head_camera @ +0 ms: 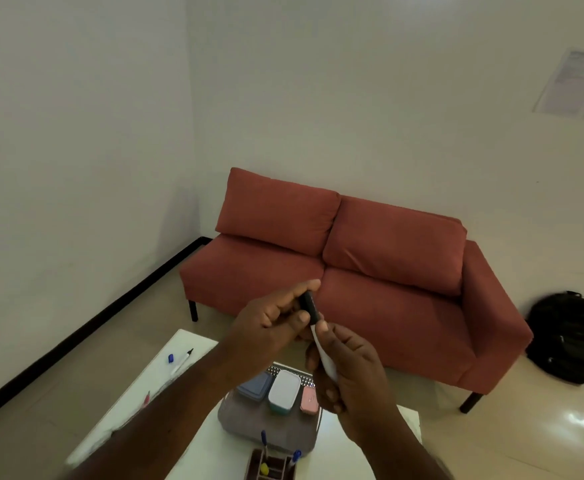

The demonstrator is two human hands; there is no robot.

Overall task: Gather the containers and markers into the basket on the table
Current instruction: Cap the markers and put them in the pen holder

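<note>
— Markers first: where's the one being handled?

— One white marker [323,351] is held up in the air above the counter [138,386], in front of the red sofa [353,271]. The right hand [351,370] has its grip wrapped round the white barrel. The left hand [270,325] has its grip pinching the black cap [309,306] at the top end, thumb and fingers pressed on it. Whether the cap is fully seated I cannot tell.

— And the basket?

— Grey basket [266,424] sits on the counter below the hands. Inside it stand three containers side by side: a blue-grey one [254,388] on the left, a white-lidded teal one [283,391] in the middle, a pink one [308,399] on the right, partly behind the right hand.

— Any other markers?

— An uncapped marker [182,360] lies at the far left of the counter with a loose blue cap [170,358] just beside it. A reddish marker [146,398] shows beside the left forearm. At the near edge, a brown organizer [271,467] holds two blue markers [295,457] upright.

— Anything off the counter?

— A black backpack [564,336] on the floor, right of the sofa.
</note>
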